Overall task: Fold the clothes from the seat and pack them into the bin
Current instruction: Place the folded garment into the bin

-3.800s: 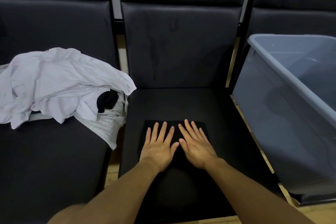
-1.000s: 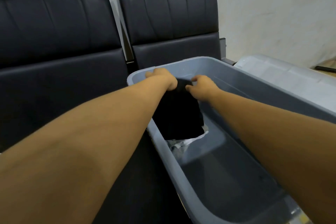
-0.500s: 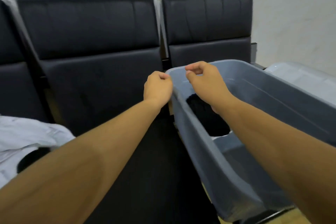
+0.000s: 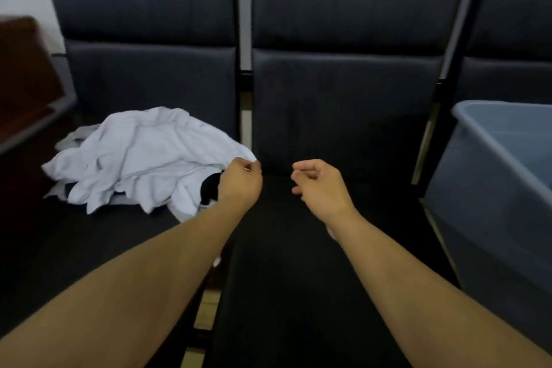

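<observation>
Here both hands hang over the dark middle seat (image 4: pixel 298 263) with nothing plainly in them. The left hand (image 4: pixel 240 184) is loosely curled, its fingertips right at the near edge of the heap of white clothes (image 4: pixel 140 158); whether it already pinches the cloth there I cannot tell, since the picture is blurred at that spot. The right hand (image 4: pixel 319 185) hovers apart from the pile, fingers half bent and relaxed, holding nothing.

The clothes lie crumpled on the left seat (image 4: pixel 74 248), with a dark piece (image 4: pixel 210 187) showing among the white at the side nearest the left hand. The grey bin (image 4: pixel 490 176) stands at the right, beyond the middle seat, well apart from the heap; what lies inside it cannot be seen from this angle.

The step in hand looks like fetching a garment from the pile. That calls for the left hand to take a firm hold of one piece, draw it free of the rest, and spread it flat on the middle seat so both hands can fold it.
</observation>
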The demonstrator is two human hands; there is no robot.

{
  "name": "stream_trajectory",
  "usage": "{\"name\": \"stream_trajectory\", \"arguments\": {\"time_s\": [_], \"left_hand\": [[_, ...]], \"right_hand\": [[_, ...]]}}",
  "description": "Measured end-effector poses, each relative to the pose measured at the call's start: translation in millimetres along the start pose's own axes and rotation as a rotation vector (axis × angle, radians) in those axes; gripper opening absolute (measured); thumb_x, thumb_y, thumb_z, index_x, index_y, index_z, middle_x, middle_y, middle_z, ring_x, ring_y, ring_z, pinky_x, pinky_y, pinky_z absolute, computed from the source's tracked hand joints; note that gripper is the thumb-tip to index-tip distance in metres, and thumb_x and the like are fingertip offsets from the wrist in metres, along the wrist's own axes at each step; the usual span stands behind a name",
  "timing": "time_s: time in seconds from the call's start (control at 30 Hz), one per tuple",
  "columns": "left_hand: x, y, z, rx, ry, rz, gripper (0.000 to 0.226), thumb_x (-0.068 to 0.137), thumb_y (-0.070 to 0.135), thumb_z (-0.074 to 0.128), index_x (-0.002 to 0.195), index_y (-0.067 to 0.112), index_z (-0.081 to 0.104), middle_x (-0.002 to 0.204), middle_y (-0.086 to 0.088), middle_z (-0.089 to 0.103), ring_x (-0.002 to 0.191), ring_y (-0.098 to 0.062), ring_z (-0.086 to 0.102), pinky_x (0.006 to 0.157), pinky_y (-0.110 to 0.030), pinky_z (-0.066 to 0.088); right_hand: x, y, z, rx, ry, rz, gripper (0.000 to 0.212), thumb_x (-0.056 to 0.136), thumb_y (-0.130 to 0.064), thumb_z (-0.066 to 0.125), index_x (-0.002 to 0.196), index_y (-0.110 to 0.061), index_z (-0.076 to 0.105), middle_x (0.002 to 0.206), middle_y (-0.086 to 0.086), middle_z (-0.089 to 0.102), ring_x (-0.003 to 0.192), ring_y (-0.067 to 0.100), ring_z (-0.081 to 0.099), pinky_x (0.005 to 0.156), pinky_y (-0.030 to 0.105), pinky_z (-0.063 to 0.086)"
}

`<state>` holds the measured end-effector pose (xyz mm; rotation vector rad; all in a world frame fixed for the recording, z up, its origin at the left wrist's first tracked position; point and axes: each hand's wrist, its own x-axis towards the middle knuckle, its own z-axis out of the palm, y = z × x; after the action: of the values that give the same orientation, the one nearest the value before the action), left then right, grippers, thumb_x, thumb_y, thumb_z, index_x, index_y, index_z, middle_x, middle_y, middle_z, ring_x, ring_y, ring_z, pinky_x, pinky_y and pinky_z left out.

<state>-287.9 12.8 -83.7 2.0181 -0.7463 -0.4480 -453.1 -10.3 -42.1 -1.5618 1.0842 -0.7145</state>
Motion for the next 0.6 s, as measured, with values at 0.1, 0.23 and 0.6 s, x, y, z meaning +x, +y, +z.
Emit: {"name": "stream_trajectory", "arguments": {"time_s": [0.1, 0.23, 0.6], "left_hand": [[28.4, -52.0, -41.8, 0.148, 0.062, 0.033, 0.025, 0.1, 0.031, 0.055, 0.105, 0.007, 0.061, 0.105, -0.011, 0.067, 0.094, -0.023, 0.06, 0.08, -0.033, 0.043], [67.2, -100.7, -87.3, 0.41, 0.133, 0.104, 0.035, 0.097, 0.03, 0.063, 0.121, 0.006, 0.058, 0.127, -0.019, 0.05, 0.117, -0.035, 0.049, 0.1, -0.041, 0.04], [134.9, -121.5, -128.4, 0.711, 0.317, 0.445, 0.018, 0.099, 0.018, 0.062, 0.112, 0.007, 0.067, 0.115, -0.012, 0.056, 0.104, -0.033, 0.051, 0.084, -0.043, 0.044]], "right_hand": [[9.3, 2.8, 38.3, -0.016, -0.053, 0.022, 0.022, 0.101, -0.021, 0.058, 0.123, -0.025, 0.063, 0.11, -0.009, 0.067, 0.089, 0.008, 0.069, 0.071, 0.018, 0.05], [21.1, 8.5, 70.1, -0.071, -0.082, 0.055, 0.021, 0.102, -0.021, 0.058, 0.121, -0.025, 0.064, 0.109, -0.009, 0.068, 0.088, 0.008, 0.07, 0.072, 0.019, 0.052], [31.8, 32.3, 96.4, -0.132, -0.136, 0.127, 0.017, 0.101, -0.023, 0.058, 0.115, -0.031, 0.064, 0.108, -0.01, 0.069, 0.086, 0.006, 0.072, 0.081, 0.024, 0.055]]}}
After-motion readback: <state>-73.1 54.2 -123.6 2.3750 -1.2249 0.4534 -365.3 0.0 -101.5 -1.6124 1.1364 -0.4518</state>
